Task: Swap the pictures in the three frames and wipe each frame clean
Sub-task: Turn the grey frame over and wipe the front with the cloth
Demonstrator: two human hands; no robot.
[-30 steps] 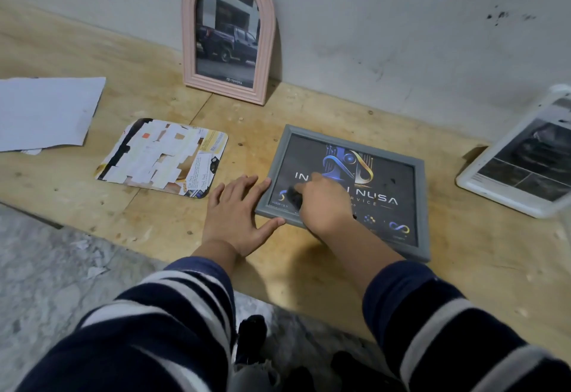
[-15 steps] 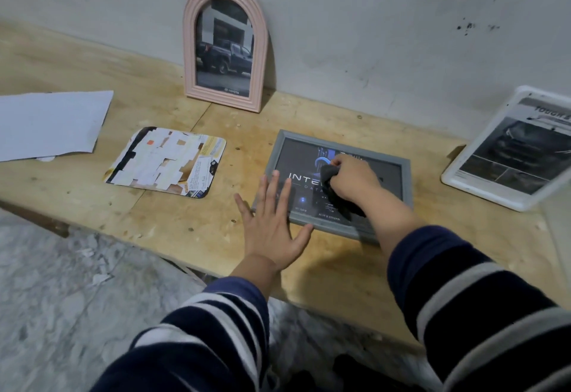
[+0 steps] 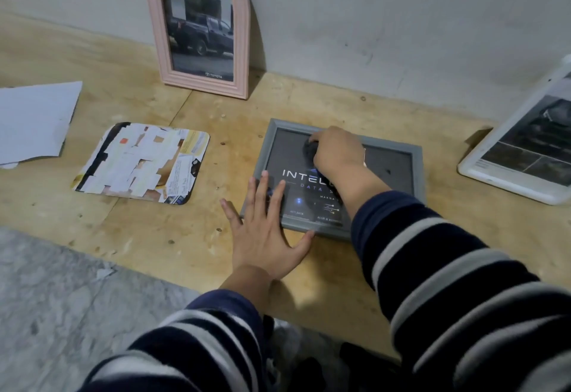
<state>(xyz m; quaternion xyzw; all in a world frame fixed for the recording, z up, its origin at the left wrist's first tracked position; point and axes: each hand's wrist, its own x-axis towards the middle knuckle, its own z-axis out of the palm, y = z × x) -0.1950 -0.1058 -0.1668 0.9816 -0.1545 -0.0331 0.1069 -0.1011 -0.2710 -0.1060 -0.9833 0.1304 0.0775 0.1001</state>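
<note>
Grey frame point(image 3: 415, 156) pinned flat by spread left hand point(image 3: 265, 231); dark cloth point(image 3: 310, 150) gripped in right hand point(image 3: 336, 153). Best wiped onward with steady, overlapping strokes.

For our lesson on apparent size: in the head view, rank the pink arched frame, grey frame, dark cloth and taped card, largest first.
1. Grey frame and pink arched frame: too alike to rank.
2. Taped card, slightly smaller.
3. Dark cloth, mostly hidden under the right hand.

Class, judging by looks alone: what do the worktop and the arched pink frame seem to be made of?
Pale wooden worktop: seemingly plywood, unfinished; visible grain, knots and a panel seam. Arched pink picture frame: matt, ridged moulding; painted wood or plastic, cannot tell which.
</note>
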